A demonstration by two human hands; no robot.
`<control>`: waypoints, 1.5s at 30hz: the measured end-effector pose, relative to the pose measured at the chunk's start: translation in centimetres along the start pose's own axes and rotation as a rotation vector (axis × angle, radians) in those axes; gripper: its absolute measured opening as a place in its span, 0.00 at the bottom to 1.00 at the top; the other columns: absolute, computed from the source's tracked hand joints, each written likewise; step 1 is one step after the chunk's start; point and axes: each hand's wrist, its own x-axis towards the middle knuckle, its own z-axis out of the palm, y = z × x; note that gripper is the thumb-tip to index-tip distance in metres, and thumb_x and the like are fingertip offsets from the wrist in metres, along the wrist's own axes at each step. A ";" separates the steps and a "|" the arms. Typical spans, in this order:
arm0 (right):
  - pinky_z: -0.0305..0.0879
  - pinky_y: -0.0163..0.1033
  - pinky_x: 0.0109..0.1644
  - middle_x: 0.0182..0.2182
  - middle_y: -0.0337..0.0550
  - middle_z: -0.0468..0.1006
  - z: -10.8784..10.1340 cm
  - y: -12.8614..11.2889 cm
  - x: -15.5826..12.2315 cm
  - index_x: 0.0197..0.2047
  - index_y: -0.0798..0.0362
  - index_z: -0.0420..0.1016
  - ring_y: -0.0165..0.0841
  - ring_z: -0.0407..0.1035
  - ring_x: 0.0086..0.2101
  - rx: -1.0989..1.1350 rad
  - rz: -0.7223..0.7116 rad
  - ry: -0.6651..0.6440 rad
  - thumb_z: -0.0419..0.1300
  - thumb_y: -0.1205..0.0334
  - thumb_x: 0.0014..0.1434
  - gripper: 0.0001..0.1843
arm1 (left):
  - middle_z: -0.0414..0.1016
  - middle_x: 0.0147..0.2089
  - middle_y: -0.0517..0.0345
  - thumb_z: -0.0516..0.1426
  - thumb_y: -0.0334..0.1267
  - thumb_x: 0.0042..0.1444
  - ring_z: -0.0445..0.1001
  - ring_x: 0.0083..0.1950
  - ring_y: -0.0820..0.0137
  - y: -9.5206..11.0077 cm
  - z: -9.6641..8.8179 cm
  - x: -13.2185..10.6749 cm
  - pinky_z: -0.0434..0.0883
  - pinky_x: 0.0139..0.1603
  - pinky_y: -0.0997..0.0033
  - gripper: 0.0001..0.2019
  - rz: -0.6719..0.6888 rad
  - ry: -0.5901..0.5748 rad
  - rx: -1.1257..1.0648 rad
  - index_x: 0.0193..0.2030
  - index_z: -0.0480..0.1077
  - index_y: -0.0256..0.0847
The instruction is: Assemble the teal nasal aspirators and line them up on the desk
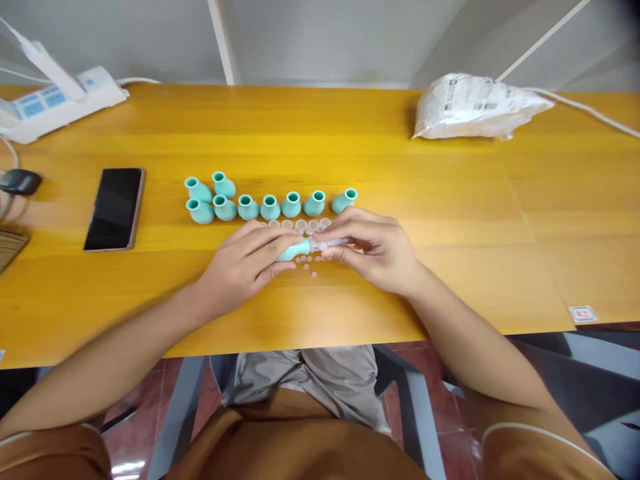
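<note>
Left hand (245,263) is closed around a teal bulb (295,250), and the right hand (380,253) is pinching the clear tip (331,244) stuck in its end. Both sit over the middle of the table (500,220), a bit nearer the front edge. Tiny clear discs (310,267) are scattered right under the fingers, with clear caps (307,225) just behind. Past those there's a row of teal bulbs (270,207) standing upright. Phone (115,208) lies toward the left edge, power strip (60,100) at the back-left corner, white bag (475,107) along the back edge on the right.
</note>
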 end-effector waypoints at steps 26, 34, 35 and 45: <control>0.88 0.39 0.36 0.42 0.42 0.89 1.3 -1.0 0.1 0.50 0.46 0.97 0.30 0.84 0.30 0.485 0.370 0.034 0.85 0.47 0.72 0.13 | 0.92 0.68 0.43 0.71 0.35 0.81 0.91 0.64 0.58 0.3 -0.2 -0.2 0.84 0.65 0.55 0.21 0.017 0.032 0.009 0.76 0.78 0.39; 0.90 0.37 0.37 0.43 0.41 0.87 1.9 -1.3 0.1 0.49 0.47 0.96 0.28 0.84 0.30 0.534 0.380 0.102 0.87 0.49 0.69 0.14 | 0.93 0.65 0.45 0.70 0.41 0.83 0.92 0.66 0.57 0.5 0.0 0.0 0.84 0.68 0.55 0.19 -0.051 0.062 -0.052 0.74 0.79 0.40; 0.90 0.37 0.37 0.44 0.41 0.87 1.9 -1.3 0.1 0.50 0.47 0.96 0.28 0.84 0.31 0.520 0.372 0.099 0.86 0.49 0.70 0.13 | 0.93 0.65 0.45 0.70 0.41 0.83 0.92 0.66 0.57 0.4 0.0 0.0 0.85 0.68 0.55 0.19 -0.055 0.061 -0.064 0.74 0.79 0.40; 0.89 0.40 0.41 0.46 0.44 0.91 1.6 -1.4 0.0 0.54 0.45 0.92 0.34 0.85 0.37 0.443 0.323 0.094 0.86 0.44 0.69 0.19 | 0.91 0.65 0.46 0.74 0.40 0.76 0.91 0.60 0.57 1.5 -0.3 0.2 0.89 0.57 0.57 0.22 -0.191 0.084 -0.237 0.72 0.78 0.46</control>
